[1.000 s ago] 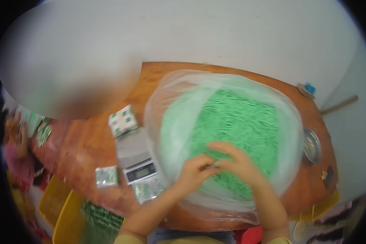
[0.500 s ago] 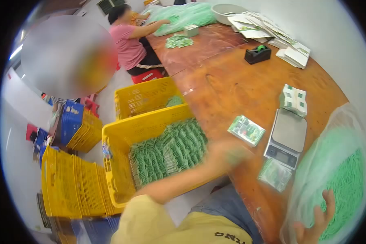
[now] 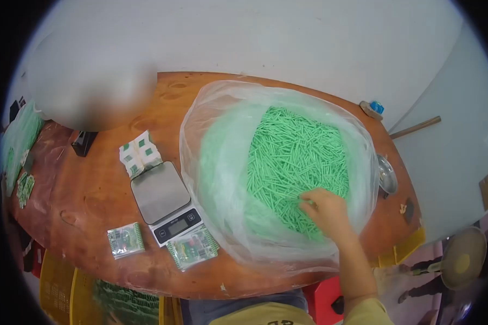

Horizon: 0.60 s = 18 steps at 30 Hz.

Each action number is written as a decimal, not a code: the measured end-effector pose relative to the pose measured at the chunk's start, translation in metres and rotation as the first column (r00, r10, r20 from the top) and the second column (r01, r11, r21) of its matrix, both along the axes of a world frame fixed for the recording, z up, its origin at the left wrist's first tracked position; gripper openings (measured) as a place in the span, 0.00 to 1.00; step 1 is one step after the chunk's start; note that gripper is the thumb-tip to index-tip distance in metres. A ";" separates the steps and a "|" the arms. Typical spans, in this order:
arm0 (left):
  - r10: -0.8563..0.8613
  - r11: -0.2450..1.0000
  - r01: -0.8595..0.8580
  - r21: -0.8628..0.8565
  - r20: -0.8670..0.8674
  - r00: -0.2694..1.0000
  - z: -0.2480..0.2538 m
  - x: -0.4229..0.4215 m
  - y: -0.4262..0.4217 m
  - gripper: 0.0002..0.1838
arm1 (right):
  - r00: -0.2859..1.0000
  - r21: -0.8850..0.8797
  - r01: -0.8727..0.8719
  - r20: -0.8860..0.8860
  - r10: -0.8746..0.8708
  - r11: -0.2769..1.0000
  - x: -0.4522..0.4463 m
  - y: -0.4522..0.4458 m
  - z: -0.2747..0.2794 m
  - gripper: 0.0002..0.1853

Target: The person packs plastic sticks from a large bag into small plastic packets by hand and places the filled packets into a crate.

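Note:
My right hand (image 3: 327, 212) is over the lower right part of a heap of thin green sticks (image 3: 298, 157), its fingers curled into a pinch at their surface. What the fingertips hold, if anything, is too small to make out. The sticks lie inside a large clear plastic bag (image 3: 211, 216), its mouth spread wide on the table. No part of my left hand shows.
On the wooden table (image 3: 92, 184), left of the bag, are a digital scale (image 3: 161, 194), a banded white-and-green bundle (image 3: 140, 154) and two clear packets, one left (image 3: 126, 240) and one against the scale (image 3: 193, 248). A metal bowl (image 3: 387, 174) stands right; yellow crates (image 3: 59, 287) stand below left.
The view has swung right, from the crates and co-worker to the bag. My right hand has moved from the bag's near edge onto the sticks. My left hand has left the view.

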<state>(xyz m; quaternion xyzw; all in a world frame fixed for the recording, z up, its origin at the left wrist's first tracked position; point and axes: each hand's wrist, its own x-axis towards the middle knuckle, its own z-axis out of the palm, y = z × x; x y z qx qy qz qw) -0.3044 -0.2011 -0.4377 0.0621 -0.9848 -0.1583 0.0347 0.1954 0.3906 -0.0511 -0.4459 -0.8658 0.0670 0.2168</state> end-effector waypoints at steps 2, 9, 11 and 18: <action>-0.145 0.989 0.143 -0.026 -0.183 0.972 0.098 0.047 0.058 0.24 | 0.998 0.046 0.018 0.052 -0.021 0.999 0.001 0.015 0.000 0.12; -0.251 0.907 0.329 0.262 -0.292 0.923 0.148 0.032 0.105 0.28 | 0.901 0.253 -0.146 0.434 0.023 0.957 -0.030 0.025 -0.033 0.14; -0.359 0.829 0.479 0.288 -0.383 0.851 0.194 0.052 0.142 0.24 | 0.900 0.280 -0.140 0.436 0.004 0.950 -0.027 0.030 -0.037 0.13; -0.652 0.557 0.827 0.081 -0.574 0.496 0.299 0.121 0.242 0.19 | 0.813 0.403 -0.371 0.576 0.083 0.837 -0.032 0.036 -0.037 0.08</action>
